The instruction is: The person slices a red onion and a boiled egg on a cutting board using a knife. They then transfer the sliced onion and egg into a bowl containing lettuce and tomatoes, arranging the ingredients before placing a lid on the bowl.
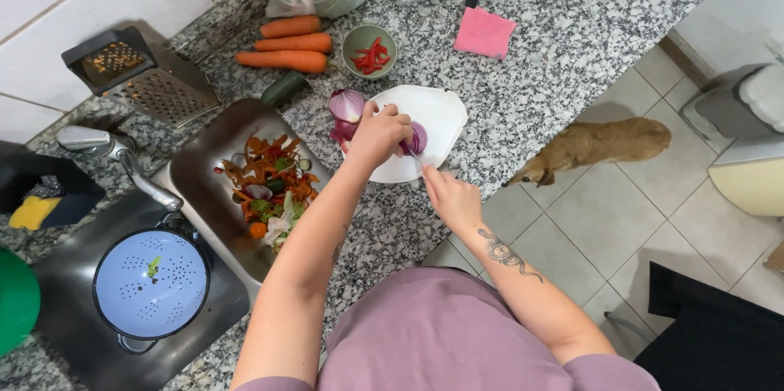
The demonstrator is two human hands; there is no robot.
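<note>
Two hands: both of yours worked over the white cutting board [441, 113] on the granite bench [555, 23].
Left hand [380, 134]: your fingers curled down, pressing the red onion half [415, 139] onto the board.
Right hand [449, 195]: closed around a knife handle, mostly hidden; the blade [418, 164] met the onion's near edge.
Onion pieces: another red onion piece [346, 105] lay just beside the board's left rim.
Nearby: a steel tray [204, 154] of peelings sat to your left.
</note>
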